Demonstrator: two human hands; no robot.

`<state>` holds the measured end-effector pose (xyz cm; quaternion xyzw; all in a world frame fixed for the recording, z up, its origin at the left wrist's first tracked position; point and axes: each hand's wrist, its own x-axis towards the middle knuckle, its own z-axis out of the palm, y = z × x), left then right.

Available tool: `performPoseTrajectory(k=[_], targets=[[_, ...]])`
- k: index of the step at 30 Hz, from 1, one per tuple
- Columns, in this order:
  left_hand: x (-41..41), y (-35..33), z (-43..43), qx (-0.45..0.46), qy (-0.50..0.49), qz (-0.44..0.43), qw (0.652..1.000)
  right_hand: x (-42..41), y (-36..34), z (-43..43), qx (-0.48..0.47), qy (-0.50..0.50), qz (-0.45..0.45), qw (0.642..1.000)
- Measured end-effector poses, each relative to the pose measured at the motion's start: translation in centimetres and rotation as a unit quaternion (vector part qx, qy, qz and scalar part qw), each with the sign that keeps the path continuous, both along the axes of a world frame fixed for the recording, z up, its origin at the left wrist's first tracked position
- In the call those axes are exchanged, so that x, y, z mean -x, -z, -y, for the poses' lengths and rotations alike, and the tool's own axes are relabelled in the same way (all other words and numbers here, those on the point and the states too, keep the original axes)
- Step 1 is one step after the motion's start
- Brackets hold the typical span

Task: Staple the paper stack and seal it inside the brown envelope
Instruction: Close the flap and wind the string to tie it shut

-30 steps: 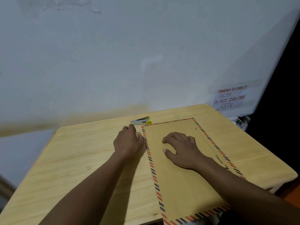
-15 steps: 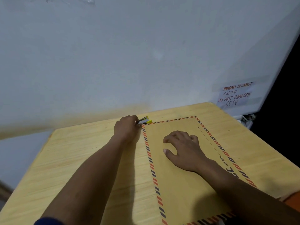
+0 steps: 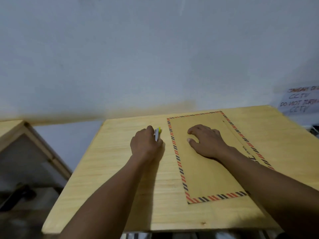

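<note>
A brown envelope (image 3: 207, 169) with a red-and-black striped border lies flat on the wooden table (image 3: 120, 187), its flap side toward the right. My right hand (image 3: 205, 141) rests palm down on its upper half, fingers spread. Left of the envelope, my left hand (image 3: 145, 144) is closed around a small yellow and silver stapler (image 3: 158, 132), whose tip sticks out past my fingers. No paper stack is visible.
A white wall stands right behind the table. A handwritten paper notice (image 3: 300, 100) hangs at the far right. A second wooden frame piece (image 3: 25, 135) stands to the left, with a gap between it and the table.
My left hand reached to the stapler at the envelope's top left corner, closed on it and drew it left and nearer. My view swung to the left. The right hand stayed on the envelope.
</note>
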<state>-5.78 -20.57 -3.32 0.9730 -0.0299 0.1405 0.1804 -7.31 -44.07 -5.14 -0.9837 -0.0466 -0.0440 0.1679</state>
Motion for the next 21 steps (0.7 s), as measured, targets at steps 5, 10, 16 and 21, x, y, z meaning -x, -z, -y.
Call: performPoseTrajectory(k=[5, 10, 16, 21], targets=[[1.2, 0.6, 0.5, -0.016, -0.013, 0.027, 0.999, -1.5, 0.2, -1.3, -0.007, -0.003, -0.003, 1.0], [0.9, 0.8, 1.1, -0.005, -0.021, 0.027, 0.999, -1.9, 0.4, -1.3, -0.002, 0.015, 0.011, 1.0], [0.3, 0.9, 1.3, -0.005, -0.018, 0.031, 0.999, -2.2, 0.5, -1.1, -0.006, 0.022, 0.014, 1.0], [0.2, 1.0, 1.3, -0.003, -0.014, 0.031, 0.999, -2.3, 0.6, -1.2, -0.002, 0.026, 0.018, 1.0]])
